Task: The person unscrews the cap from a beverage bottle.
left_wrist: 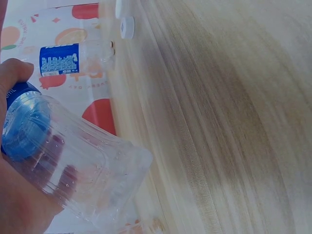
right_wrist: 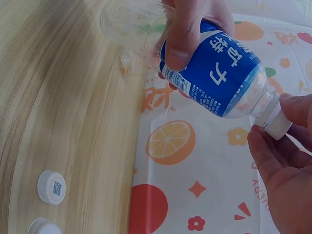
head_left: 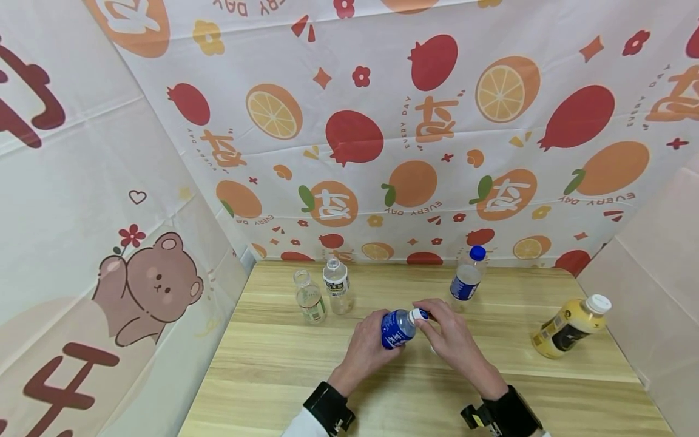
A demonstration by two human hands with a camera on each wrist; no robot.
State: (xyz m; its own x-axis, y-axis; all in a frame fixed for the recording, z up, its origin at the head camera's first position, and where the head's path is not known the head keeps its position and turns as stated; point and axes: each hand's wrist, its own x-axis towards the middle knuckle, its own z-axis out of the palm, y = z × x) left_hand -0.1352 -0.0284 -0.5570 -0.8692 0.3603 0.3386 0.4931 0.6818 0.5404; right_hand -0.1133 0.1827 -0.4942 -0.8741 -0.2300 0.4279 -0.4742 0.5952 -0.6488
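Note:
My left hand (head_left: 364, 347) grips a clear plastic bottle (head_left: 396, 330) round its blue label. The bottle is tilted, its neck pointing to the right, above the table. In the right wrist view its label (right_wrist: 214, 68) shows white characters. With thumb and fingers, my right hand (head_left: 454, 337) pinches the white cap (right_wrist: 277, 121), which sits at the bottle's mouth; whether it is threaded on cannot be told. Drops cling inside the lower part of the bottle (left_wrist: 83, 156) in the left wrist view.
Two uncapped clear bottles, one green-labelled (head_left: 310, 298) and one dark-labelled (head_left: 338, 288), stand at the back left. A blue-capped bottle (head_left: 468, 276) stands behind my right hand, a yellow drink bottle (head_left: 568, 328) at the right. Two loose white caps, one QR-coded (right_wrist: 51, 187), another beside it (right_wrist: 44, 227), lie on the wooden table (head_left: 262, 376).

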